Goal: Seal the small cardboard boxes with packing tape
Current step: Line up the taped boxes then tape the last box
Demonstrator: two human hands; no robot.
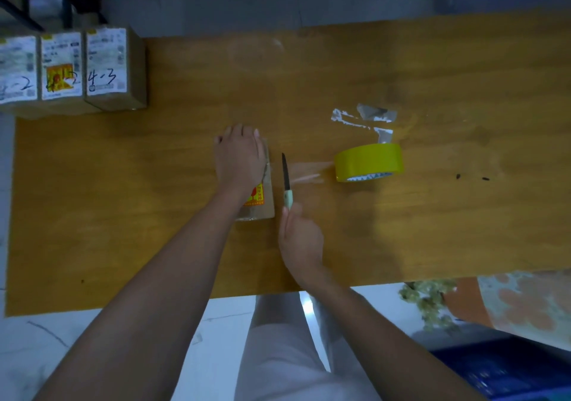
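Observation:
A small cardboard box [264, 198] with an orange-yellow sticker lies near the middle of the wooden table [123, 184]. My left hand [239, 156] presses flat on top of it, fingers spread. My right hand [301, 237] grips a small knife [285, 178] with a pale green handle, blade pointing away from me just right of the box. A clear strip of tape [309, 172] stretches from the box to a yellow tape roll [367, 162] standing on the table to the right.
Three labelled cardboard boxes [105, 67] sit at the table's far left corner. Torn tape scraps [367, 118] lie behind the roll. A blue crate [509, 369] and a patterned bag [525, 301] are on the floor at right.

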